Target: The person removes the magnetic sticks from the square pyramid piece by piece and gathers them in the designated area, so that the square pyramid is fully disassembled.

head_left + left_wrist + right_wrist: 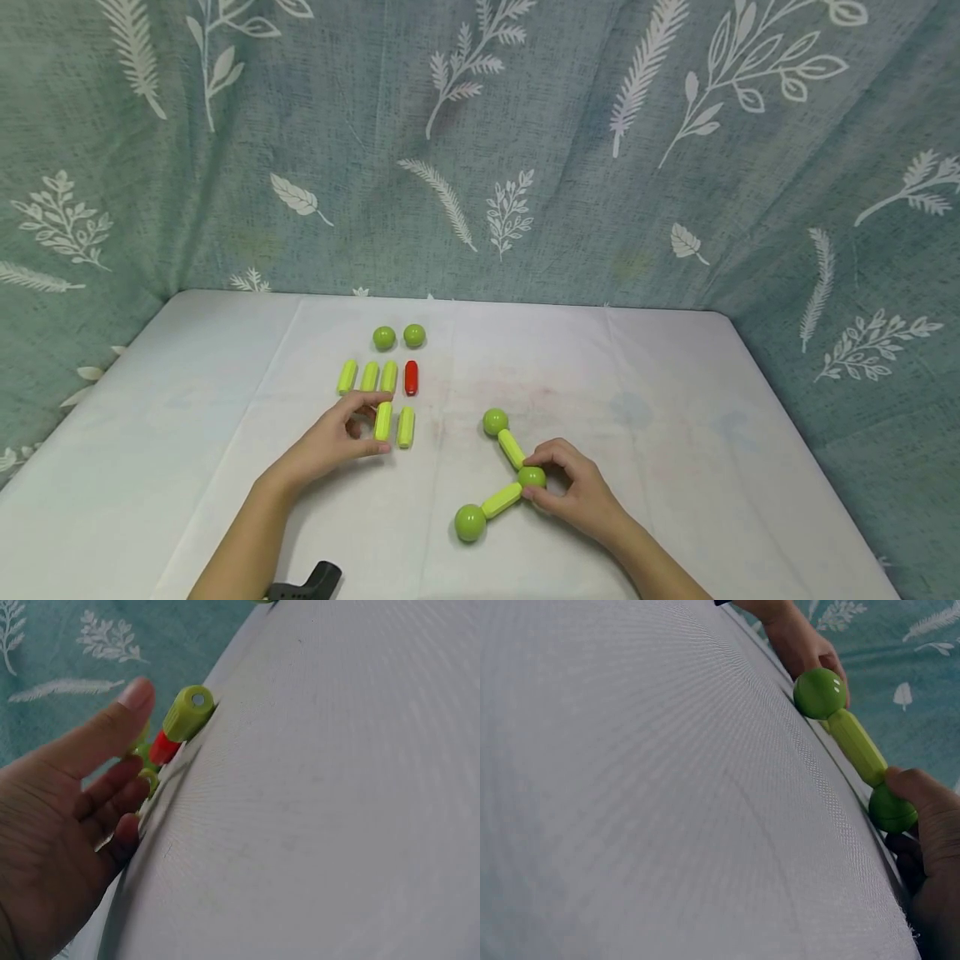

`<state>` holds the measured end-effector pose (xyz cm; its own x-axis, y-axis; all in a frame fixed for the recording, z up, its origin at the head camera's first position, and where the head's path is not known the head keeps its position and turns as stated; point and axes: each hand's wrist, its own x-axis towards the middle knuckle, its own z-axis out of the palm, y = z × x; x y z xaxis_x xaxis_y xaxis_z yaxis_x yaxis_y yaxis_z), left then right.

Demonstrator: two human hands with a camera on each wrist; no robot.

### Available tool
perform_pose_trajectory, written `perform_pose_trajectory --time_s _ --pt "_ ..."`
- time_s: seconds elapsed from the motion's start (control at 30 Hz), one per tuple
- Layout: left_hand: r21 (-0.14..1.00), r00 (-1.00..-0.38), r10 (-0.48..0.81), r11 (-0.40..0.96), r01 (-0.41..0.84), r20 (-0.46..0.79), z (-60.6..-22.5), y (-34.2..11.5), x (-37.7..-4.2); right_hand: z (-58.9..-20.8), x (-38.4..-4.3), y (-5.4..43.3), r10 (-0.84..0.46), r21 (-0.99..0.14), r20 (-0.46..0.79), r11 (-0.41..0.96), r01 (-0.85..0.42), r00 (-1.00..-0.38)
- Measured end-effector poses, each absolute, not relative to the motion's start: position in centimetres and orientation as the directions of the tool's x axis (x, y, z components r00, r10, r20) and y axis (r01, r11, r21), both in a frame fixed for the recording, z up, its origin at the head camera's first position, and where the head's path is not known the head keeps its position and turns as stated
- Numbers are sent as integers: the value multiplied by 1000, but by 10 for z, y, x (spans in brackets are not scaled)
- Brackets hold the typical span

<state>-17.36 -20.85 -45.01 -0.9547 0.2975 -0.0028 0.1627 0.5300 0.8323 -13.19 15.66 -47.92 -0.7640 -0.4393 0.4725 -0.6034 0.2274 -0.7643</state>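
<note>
My left hand (333,437) pinches a yellow-green rod (383,422) by its ends, between thumb and index finger. Just right of it lies another yellow-green rod (406,428), whose round metal-tipped end shows in the left wrist view. My right hand (577,492) grips the middle green ball (532,477) of a V-shaped chain. From that ball, an upper rod (512,449) leads to a far green ball (495,422). A lower rod (502,500) runs to a near green ball (470,523). The right wrist view shows the thumb on the held ball.
Behind the left hand stand several yellow-green rods (369,377) in a row, with a red rod (411,378) at their right. Two loose green balls (384,337) lie farther back. A white cloth (675,400) covers the table; a leaf-patterned curtain (360,167) hangs behind it.
</note>
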Motion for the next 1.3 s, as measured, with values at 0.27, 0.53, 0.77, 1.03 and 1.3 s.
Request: perform_pose_trajectory --time_s 0.27,0.53,0.77,1.03,1.3 --pt "724 -964 268 664 187 4 -458 -210 -177 -467 -126 153 -426 -763 463 255 -594 -777" --pt "705 -961 276 680 201 8 -460 -210 -178 -448 -120 150 -428 -773 436 272 -573 -791" --pt "749 -970 234 630 206 70 -464 -211 -177 -450 -121 150 -429 -775 446 253 -578 -785" --pt "748 -908 290 519 414 301 -454 -196 -171 -449 -119 151 -436 -768 459 244 -592 -774" --pt "709 -826 381 432 557 416 -451 -173 -171 -449 -121 151 -438 -747 482 248 -617 -759"
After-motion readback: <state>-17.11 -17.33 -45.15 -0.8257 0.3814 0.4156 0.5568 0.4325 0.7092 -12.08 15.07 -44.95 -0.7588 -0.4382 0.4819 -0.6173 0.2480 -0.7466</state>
